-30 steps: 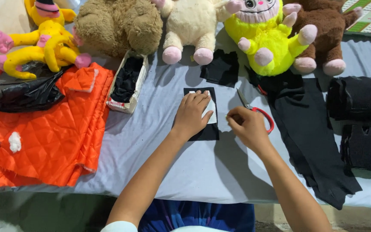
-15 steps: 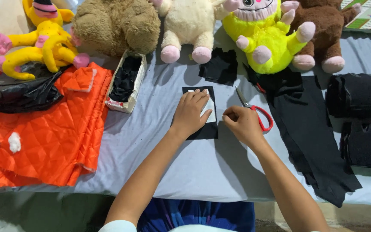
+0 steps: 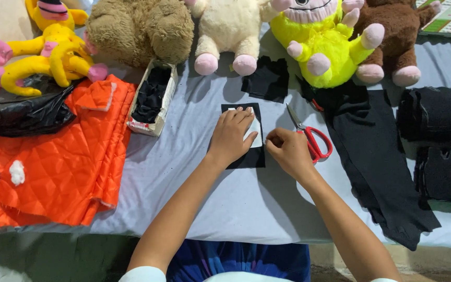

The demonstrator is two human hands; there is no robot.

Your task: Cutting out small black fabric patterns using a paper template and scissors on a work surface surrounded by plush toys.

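Black fabric piece (image 3: 246, 156) — flat, white template (image 3: 256, 133) atop.

Five plush toys (image 3: 142, 31), one pair of scissors (image 3: 311, 138), one cardboard box (image 3: 152, 99), two hands (image 3: 230, 137).

Both bare forearms rise from the bottom edge toward the middle of the frame. The left hand (image 3: 230, 137) lies flat, palm down, fingers extended and pointing up the frame. The right hand (image 3: 289, 152), just right of it, is curled, fingertips pinched together near the left thumb.
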